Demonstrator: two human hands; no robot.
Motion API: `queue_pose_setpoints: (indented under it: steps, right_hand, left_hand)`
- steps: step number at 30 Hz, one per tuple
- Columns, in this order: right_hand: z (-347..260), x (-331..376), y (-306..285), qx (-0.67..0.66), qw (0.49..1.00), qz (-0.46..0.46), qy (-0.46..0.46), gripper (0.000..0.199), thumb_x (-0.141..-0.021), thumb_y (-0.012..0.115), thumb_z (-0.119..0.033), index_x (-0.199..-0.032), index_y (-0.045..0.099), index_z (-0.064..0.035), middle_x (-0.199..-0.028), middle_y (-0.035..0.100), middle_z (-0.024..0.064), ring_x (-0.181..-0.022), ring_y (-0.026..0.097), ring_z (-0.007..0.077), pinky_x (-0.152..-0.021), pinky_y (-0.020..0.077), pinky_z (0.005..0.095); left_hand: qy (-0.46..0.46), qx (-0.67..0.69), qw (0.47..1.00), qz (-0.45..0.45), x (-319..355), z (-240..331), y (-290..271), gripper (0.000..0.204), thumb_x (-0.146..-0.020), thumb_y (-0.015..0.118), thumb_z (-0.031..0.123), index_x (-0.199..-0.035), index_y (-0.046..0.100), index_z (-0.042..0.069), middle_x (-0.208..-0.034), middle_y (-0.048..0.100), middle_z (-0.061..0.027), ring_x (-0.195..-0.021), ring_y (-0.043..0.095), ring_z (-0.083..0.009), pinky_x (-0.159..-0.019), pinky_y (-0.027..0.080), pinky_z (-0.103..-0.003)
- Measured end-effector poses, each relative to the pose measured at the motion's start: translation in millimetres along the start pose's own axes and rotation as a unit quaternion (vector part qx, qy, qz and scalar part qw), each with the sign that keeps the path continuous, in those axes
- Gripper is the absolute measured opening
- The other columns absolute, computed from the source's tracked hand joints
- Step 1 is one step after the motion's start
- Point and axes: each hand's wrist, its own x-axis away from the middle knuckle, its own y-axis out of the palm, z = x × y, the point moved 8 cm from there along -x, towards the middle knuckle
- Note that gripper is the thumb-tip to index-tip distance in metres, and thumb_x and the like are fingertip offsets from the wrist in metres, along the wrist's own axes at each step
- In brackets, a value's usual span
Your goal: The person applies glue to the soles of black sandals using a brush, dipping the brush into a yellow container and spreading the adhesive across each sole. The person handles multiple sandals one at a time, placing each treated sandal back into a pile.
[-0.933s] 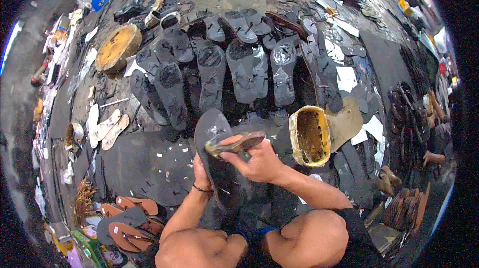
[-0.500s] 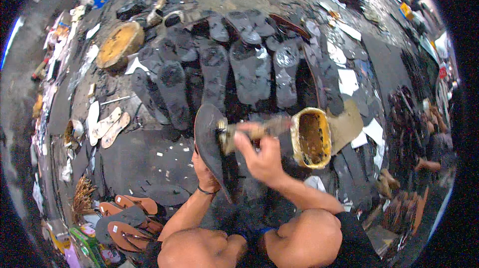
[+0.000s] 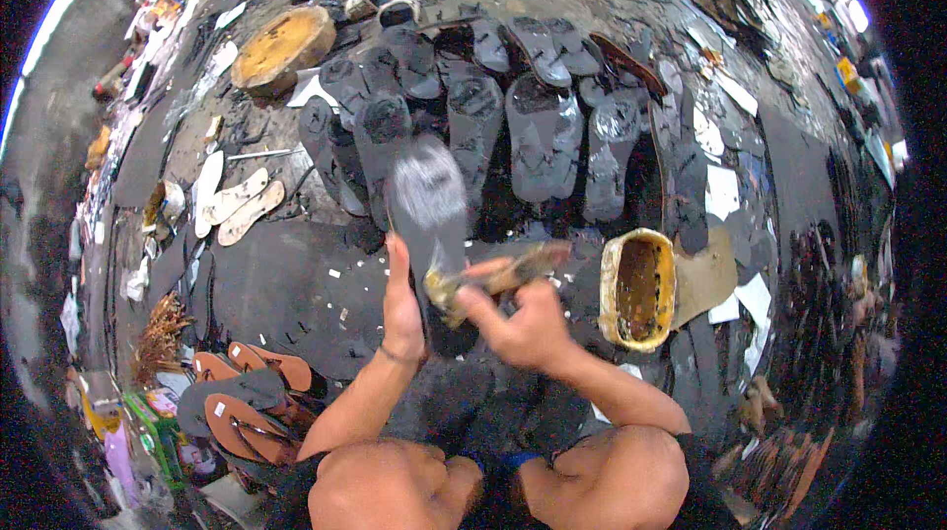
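Note:
My left hand point(image 3: 402, 301) grips a dark rubber sandal sole point(image 3: 430, 224) by its left edge and holds it up in front of me, its toe end pointing away. My right hand point(image 3: 523, 325) holds a glue-caked brush point(image 3: 493, 276), whose bristle end rests on the lower part of the sole. A yellow glue pot point(image 3: 637, 288) crusted with glue stands just to the right of my right hand. My bare knees show at the bottom edge.
Rows of dark soles point(image 3: 538, 130) lie spread out on the ground ahead. A round wooden block point(image 3: 281, 48) sits at the far left. Pale insoles point(image 3: 237, 206) and brown sandals point(image 3: 247, 402) lie to my left, with black rubber sheets and white scraps point(image 3: 725, 189) to the right.
The brush has come back from the glue pot onto the sole. The sole has shifted forward and turned flatter toward the camera.

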Motion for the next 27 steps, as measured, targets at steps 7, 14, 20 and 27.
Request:
queue_pose_setpoints:
  steps: [7, 14, 20, 27]
  right_hand:
    - [-26, -19, -45, 0.016, 0.996, 0.089, -0.018, 0.019, -0.089, 0.073, -0.02, -0.099, 0.072, -0.0037, -0.096, 0.073, 0.0116, -0.087, 0.07, 0.0245, -0.077, 0.0539, 0.0364]
    - [-8, -13, -25, -0.08, 0.992, 0.041, 0.092, 0.022, -0.09, 0.072, -0.023, -0.103, 0.071, -0.0043, -0.108, 0.072, 0.0133, -0.102, 0.068, 0.0261, -0.093, 0.0502, 0.0396]
    - [23, -8, -33, 0.096, 0.991, 0.091, 0.037, 0.021, -0.09, 0.072, -0.02, -0.101, 0.071, -0.0013, -0.096, 0.074, 0.0128, -0.088, 0.07, 0.0228, -0.081, 0.0539, 0.0353]
    - [-16, 21, 29, -0.048, 0.987, -0.152, -0.033, 0.021, -0.091, 0.072, -0.012, -0.108, 0.07, -0.0006, -0.099, 0.072, 0.0079, -0.095, 0.066, 0.0159, -0.087, 0.0526, 0.0341]
  left_hand:
    - [0.08, 0.0, 0.995, 0.067, -13, 17, 42, 0.088, -0.085, 0.046, 0.081, -0.119, 0.061, 0.002, -0.106, 0.07, -0.0133, -0.09, 0.069, -0.0248, -0.083, 0.057, -0.038]
    - [-0.038, 0.083, 0.996, -0.011, -22, -7, 39, 0.095, -0.079, 0.046, 0.087, -0.113, 0.065, 0.0, -0.097, 0.072, -0.0139, -0.083, 0.07, -0.0254, -0.076, 0.059, -0.036]
    - [0.056, 0.044, 0.994, 0.079, -13, 18, 16, 0.09, -0.081, 0.046, 0.086, -0.107, 0.065, 0.002, -0.092, 0.072, -0.0125, -0.074, 0.071, -0.026, -0.067, 0.06, -0.038]
    - [-0.054, 0.088, 0.994, 0.022, -42, -15, -1, 0.072, -0.095, 0.043, 0.069, -0.121, 0.061, 0.005, -0.098, 0.072, -0.0147, -0.08, 0.07, -0.0257, -0.07, 0.06, -0.04]
